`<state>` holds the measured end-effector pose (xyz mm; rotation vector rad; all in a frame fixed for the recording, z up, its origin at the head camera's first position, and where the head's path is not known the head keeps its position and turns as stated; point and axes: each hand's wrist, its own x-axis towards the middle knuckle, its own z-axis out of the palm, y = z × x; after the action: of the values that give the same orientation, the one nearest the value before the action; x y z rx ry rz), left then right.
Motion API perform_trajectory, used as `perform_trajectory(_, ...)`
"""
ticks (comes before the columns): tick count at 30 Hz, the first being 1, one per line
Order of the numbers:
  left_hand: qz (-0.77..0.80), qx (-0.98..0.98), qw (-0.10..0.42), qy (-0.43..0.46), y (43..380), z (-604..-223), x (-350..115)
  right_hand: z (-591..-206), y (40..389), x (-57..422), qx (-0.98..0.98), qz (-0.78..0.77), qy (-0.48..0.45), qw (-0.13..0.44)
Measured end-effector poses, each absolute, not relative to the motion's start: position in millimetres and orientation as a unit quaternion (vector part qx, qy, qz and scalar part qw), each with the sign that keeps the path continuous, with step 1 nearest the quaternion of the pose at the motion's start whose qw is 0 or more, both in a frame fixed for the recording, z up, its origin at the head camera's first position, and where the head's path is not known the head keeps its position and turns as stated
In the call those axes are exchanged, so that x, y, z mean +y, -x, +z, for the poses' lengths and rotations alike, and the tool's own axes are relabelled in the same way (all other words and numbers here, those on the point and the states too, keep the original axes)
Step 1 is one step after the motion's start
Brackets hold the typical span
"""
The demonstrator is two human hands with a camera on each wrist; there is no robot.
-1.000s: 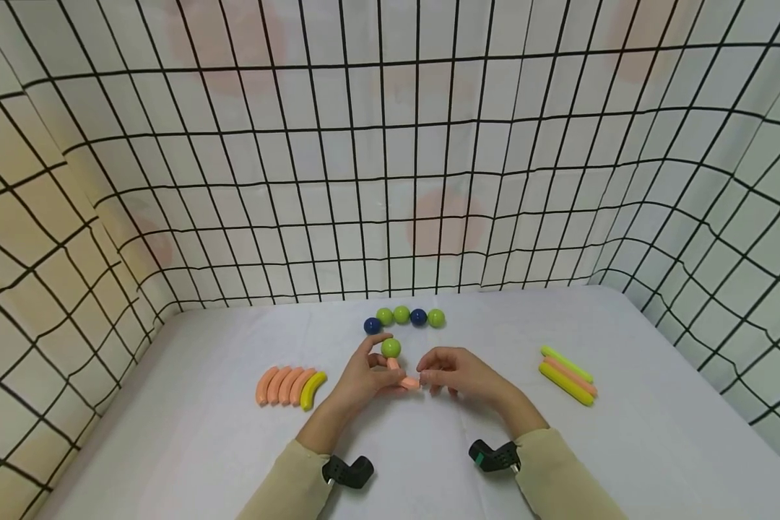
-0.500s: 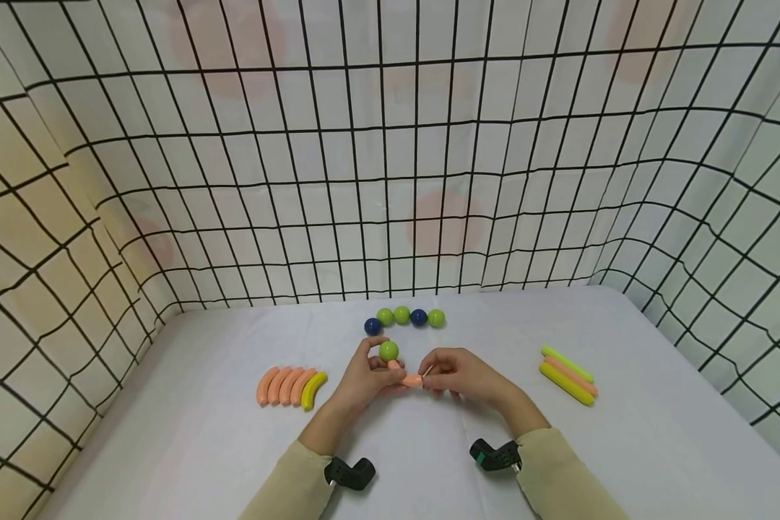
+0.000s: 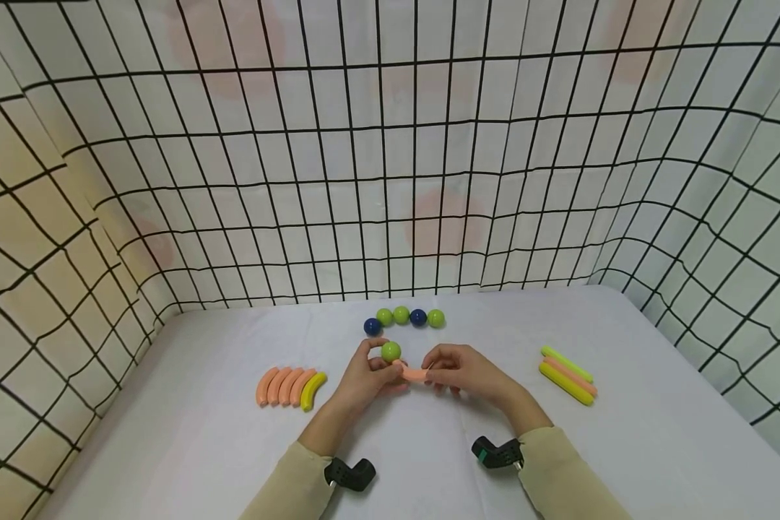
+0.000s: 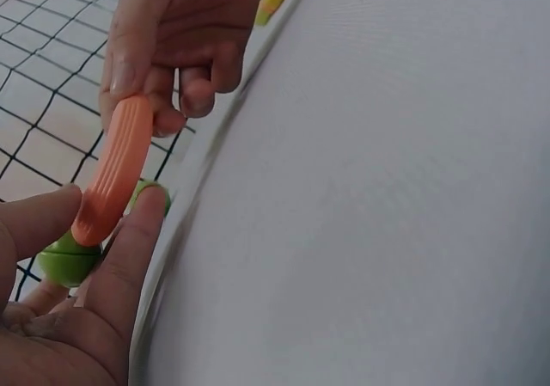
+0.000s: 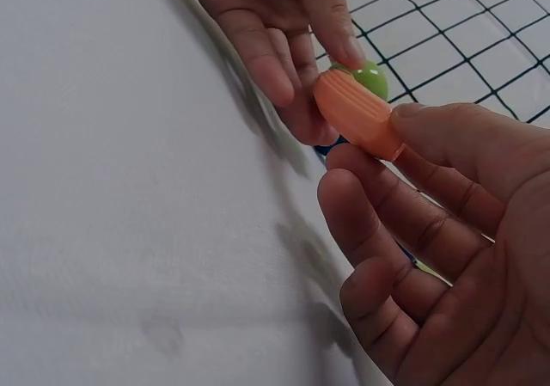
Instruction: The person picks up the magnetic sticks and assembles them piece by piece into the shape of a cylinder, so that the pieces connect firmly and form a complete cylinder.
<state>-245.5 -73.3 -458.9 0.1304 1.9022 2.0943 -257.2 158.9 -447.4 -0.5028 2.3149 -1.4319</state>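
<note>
Near the middle of the table, in the head view, my left hand [image 3: 364, 377] holds an orange, curved, ridged piece [image 4: 116, 171] by one end, thumb and fingers at it. A green ball [image 3: 391, 352] sits at that same end, between the fingers of this hand. My right hand [image 3: 463, 370] pinches the piece's other end between thumb and fingertips, as the right wrist view shows from close up. The piece spans the gap between both hands, running nearly level. Its tips are partly hidden by the fingers.
Behind the hands lies a row of green balls [image 3: 401, 314] and dark blue balls [image 3: 418, 318]. Several orange curved pieces [image 3: 285, 386] and a yellow curved piece [image 3: 313, 391] lie at left. Straight yellow, orange and lime sticks [image 3: 566, 383] lie at right. Black netting [image 3: 383, 180] surrounds the table.
My right hand has come to the free end of the orange piece and now pinches it. That end has swung upward, from slanting down to nearly level. The left hand has barely moved.
</note>
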Motion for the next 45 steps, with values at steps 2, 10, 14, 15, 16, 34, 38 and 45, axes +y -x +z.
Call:
perform_trajectory(2,0.733,0.661,0.155,-0.039,245,-458,-73,-447,258,161,0.822,-0.51,0.175,0.183)
perform_trajectory(10,0.735,0.658,0.161,-0.033,246,-459,-74,-447,261,173,0.825,-0.523,0.152,0.149)
perform_trajectory(14,0.731,0.661,0.165,-0.041,246,-461,-73,-448,263,177,0.824,-0.534,0.129,0.138)
perform_trajectory(15,0.73,0.662,0.165,-0.045,245,-461,-73,-448,263,178,0.823,-0.537,0.126,0.134)
perform_trajectory(16,0.729,0.663,0.166,-0.047,245,-461,-73,-448,263,178,0.822,-0.541,0.121,0.129)
perform_trajectory(34,0.721,0.664,0.183,-0.077,242,-461,-73,-446,262,169,0.791,-0.595,0.12,0.075)
perform_trajectory(38,0.717,0.668,0.184,-0.08,242,-461,-72,-447,262,167,0.787,-0.594,0.135,0.099)
perform_trajectory(45,0.709,0.675,0.186,-0.081,242,-460,-71,-451,262,167,0.785,-0.598,0.132,0.1)
